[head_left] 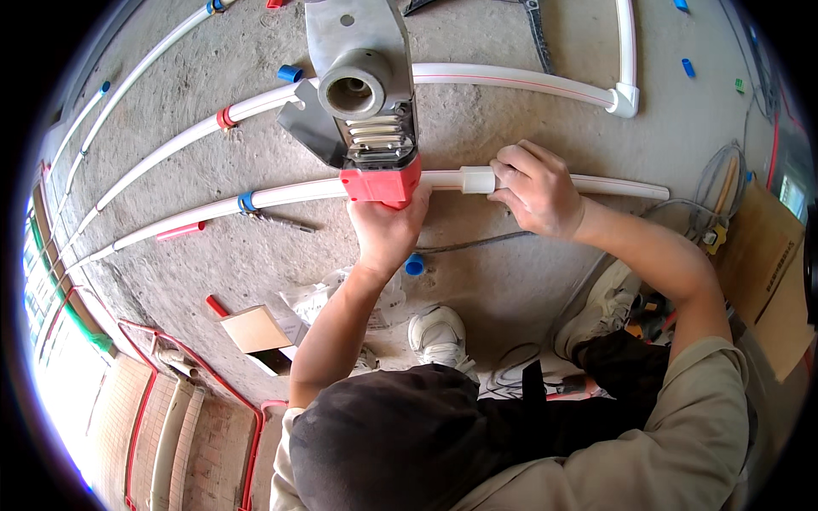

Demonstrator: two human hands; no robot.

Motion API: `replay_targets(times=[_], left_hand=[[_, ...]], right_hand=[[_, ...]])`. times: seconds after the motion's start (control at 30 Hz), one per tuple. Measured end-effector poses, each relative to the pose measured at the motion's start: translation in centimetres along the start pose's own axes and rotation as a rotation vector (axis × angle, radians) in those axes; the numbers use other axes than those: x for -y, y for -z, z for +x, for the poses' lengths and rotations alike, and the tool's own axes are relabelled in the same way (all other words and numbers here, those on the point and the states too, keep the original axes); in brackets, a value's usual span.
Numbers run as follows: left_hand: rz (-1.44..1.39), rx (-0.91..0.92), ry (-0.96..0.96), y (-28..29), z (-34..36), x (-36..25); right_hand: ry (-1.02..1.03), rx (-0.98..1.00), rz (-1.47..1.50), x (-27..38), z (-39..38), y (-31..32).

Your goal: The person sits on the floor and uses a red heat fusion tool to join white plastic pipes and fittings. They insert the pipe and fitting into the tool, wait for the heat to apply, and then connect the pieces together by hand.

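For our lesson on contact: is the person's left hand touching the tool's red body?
Touching: the head view shows the left hand pressed against the red body, without a gap.

Illum.: mod. bright, approx. even on concrete (486, 298). Main visible source: opening (68, 396), L edge; overexp., violet fringe at rim. Shadows: soft, low contrast. Dark headwear (383, 434): underexp., min. detail. Focus: ctr. reasonably sharp; periph. softer. Distortion: fisheye; white pipes (298, 192) bow twd. rim. Corners: black vignette.
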State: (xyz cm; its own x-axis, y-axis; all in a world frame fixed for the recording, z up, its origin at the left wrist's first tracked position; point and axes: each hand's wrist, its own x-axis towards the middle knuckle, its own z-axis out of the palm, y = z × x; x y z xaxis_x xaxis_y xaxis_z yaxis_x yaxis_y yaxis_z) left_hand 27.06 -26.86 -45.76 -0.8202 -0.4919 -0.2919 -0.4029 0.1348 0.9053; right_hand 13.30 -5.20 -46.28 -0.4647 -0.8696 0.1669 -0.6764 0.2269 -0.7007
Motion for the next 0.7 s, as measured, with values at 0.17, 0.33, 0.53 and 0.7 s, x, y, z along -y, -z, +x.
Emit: replay_targets(times=[0.17, 0.33, 0.53, 0.7], left_hand=[[0.057, 0.014, -0.004, 0.6, 0.0, 0.3], [0.077, 0.008, -0.062, 0.3, 0.2, 0.3], [0.038, -0.005, -0.026, -0.2, 0.1, -0.5], [-0.007, 0.007, 0.055, -0.7, -0.1, -1.8]], right_hand=[[-0.018, 0.004, 0.02, 0.3, 0.3, 0.0], [-0.004, -0.015, 0.04, -0.1, -0.3, 0.2], [-0.003, -0.049, 0.017, -0.3, -0.7, -0.2], [0.006, -0.066, -0.012, -0.5, -1.5, -0.4]])
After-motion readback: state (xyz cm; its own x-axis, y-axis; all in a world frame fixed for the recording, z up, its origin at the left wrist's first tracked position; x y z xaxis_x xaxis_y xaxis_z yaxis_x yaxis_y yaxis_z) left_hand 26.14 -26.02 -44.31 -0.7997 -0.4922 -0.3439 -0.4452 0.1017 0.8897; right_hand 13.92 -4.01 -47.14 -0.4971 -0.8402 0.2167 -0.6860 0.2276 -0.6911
